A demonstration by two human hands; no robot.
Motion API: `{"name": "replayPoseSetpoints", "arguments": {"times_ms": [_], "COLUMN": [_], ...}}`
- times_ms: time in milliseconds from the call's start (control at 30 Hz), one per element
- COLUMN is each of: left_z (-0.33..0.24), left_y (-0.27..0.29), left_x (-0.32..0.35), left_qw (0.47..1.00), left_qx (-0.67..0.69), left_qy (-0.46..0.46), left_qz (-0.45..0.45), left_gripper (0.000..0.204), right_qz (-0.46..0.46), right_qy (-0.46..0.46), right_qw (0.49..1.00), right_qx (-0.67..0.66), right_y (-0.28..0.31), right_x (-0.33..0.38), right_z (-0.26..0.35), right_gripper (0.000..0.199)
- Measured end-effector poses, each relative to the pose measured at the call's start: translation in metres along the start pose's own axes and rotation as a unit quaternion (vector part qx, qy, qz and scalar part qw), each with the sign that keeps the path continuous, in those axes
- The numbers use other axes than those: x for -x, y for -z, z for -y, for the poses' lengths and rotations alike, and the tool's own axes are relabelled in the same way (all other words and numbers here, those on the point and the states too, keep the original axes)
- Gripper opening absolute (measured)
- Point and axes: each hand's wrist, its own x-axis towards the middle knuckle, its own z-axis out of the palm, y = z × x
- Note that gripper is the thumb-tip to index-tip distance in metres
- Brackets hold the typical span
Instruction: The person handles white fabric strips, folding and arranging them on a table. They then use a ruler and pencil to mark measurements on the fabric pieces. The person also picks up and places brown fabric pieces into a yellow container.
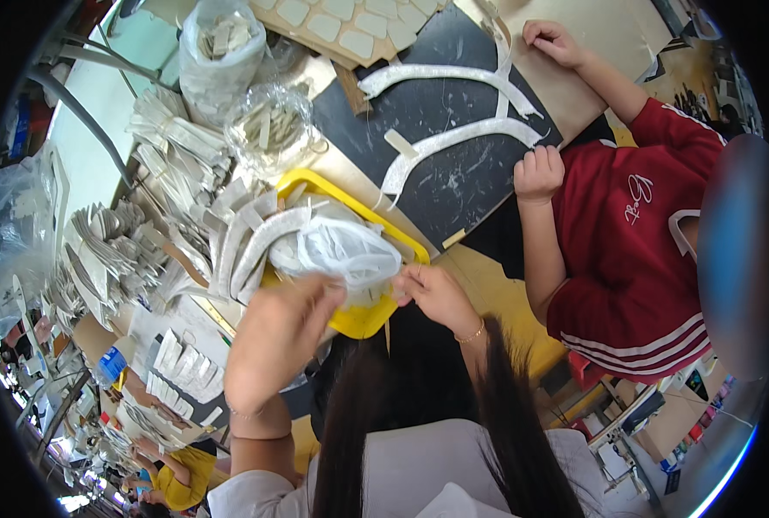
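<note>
A yellow tray [363, 326] sits in front of me, with a white plastic bag [350, 250] bunched up inside it. At the bag's right edge, by the tray's rim, the fingers of my right hand [440, 298] are pinched together on the plastic. My left hand [285, 337] is over the tray's near left corner, close to the bag. Motion smears its fingers, so their grip does not show. Curved pale strips [268, 246] lean over the tray's left side, next to the left hand.
Bundles of pale strips [112, 250] cover the table's left. Behind the tray stand a clear bag of small pieces [268, 129] and a fuller bag [220, 56]. Two curved white strips [453, 138] lie on a black board [479, 181], beside a co-worker in red [626, 250].
</note>
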Motion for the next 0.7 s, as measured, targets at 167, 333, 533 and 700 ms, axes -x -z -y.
{"name": "replayPoseSetpoints", "arguments": {"times_ms": [167, 333, 533, 700], "left_z": [-0.020, -0.014, -0.015, -0.024], "left_y": [-0.015, -0.040, -0.043, -0.031], "left_x": [-0.129, -0.225, -0.223, -0.212], "left_qw": [0.947, 0.905, 0.948, 0.915], "left_qx": [-0.006, -0.166, -0.065, 0.403], "left_qy": [-0.147, -0.081, -0.068, -0.023], "left_qz": [-0.285, -0.383, -0.305, -0.019], "left_gripper": [0.028, 0.033, 0.023, 0.019], "right_qz": [-0.034, -0.195, -0.172, -0.130], "right_qy": [0.038, 0.089, 0.208, 0.267], "right_qw": [0.991, 0.976, 0.963, 0.952], "right_qx": [0.121, 0.043, -0.015, -0.076], "right_y": [0.017, 0.063, 0.131, 0.191], "right_x": [0.019, 0.022, -0.019, -0.045], "right_z": [0.005, 0.040, 0.070, 0.134], "right_gripper": [0.020, 0.016, 0.013, 0.019]}}
